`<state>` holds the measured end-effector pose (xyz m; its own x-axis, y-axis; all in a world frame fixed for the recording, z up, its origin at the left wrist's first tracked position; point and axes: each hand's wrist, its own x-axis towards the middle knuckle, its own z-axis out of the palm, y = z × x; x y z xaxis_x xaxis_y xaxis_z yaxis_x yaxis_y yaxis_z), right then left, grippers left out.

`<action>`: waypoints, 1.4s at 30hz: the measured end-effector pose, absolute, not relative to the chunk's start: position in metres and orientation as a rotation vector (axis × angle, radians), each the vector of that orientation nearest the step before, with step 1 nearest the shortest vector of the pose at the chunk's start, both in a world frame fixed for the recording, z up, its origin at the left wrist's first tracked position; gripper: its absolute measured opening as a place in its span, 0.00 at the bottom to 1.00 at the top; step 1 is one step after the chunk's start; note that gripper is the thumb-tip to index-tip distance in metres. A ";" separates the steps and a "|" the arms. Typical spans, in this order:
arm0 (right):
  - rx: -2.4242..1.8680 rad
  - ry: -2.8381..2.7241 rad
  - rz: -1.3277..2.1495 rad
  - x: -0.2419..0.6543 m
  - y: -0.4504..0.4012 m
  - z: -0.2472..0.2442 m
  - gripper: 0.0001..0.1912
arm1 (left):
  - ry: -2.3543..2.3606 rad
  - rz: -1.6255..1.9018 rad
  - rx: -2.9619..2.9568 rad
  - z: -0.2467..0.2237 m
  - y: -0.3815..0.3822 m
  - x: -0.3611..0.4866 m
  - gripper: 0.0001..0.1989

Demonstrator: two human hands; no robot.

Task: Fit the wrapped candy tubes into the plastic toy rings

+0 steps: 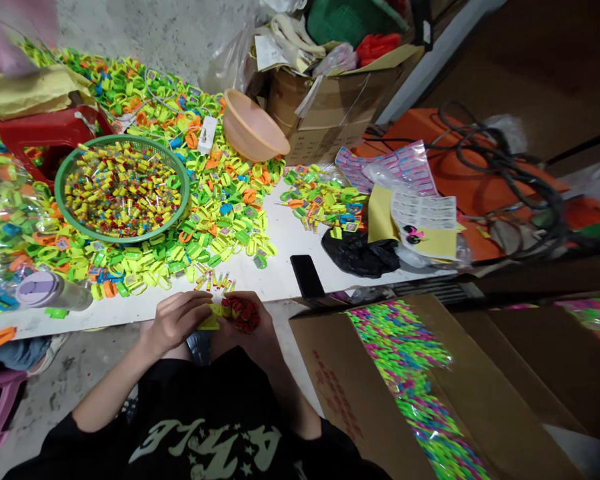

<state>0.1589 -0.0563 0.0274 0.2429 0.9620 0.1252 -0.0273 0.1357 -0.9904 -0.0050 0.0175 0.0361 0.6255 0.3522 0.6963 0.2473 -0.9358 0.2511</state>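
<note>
Close to my body, at the table's front edge, my left hand [173, 325] pinches a yellow-green plastic piece [211, 320]. Its far end reaches the fingers of my right hand [263, 327]. A cluster of small dark-red pieces [241, 313] sits in the right hand's curled fingers; what exactly they are is too small to tell. Just beyond both hands, several small yellow-and-red tubes [221, 280] lie on the white tabletop [280, 267]. A large spread of green, yellow and orange toy watch-like plastic pieces [220, 220] covers the table behind them.
A green basket [180, 210] full of small yellow-and-red tubes stands left, by a red stool [45, 137]. A lidded cup [55, 291] lies near the front edge. Rightward are a phone [307, 276], black bag [360, 253], peach bowl [254, 127] and open carton [360, 380].
</note>
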 end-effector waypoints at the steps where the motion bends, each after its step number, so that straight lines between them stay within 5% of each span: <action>1: -1.195 -1.059 0.954 0.159 -0.056 0.027 0.18 | 0.509 1.212 2.687 0.036 0.018 -0.005 0.07; 11: -1.216 -1.082 0.939 0.161 -0.055 0.026 0.19 | 0.499 1.491 2.684 0.029 0.022 -0.003 0.08; 32: -1.187 -1.122 0.979 0.161 -0.059 0.028 0.19 | 0.544 1.346 2.676 0.028 0.016 -0.008 0.12; 42: -1.218 -1.147 0.905 0.160 -0.065 0.033 0.19 | 0.470 1.433 2.559 0.030 0.011 -0.007 0.05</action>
<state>0.1601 -0.0652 0.0332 0.2182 0.9617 0.1662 0.0617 0.1564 -0.9858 -0.0070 0.0107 0.0295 0.4879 0.3531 0.7983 0.1887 -0.9356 0.2984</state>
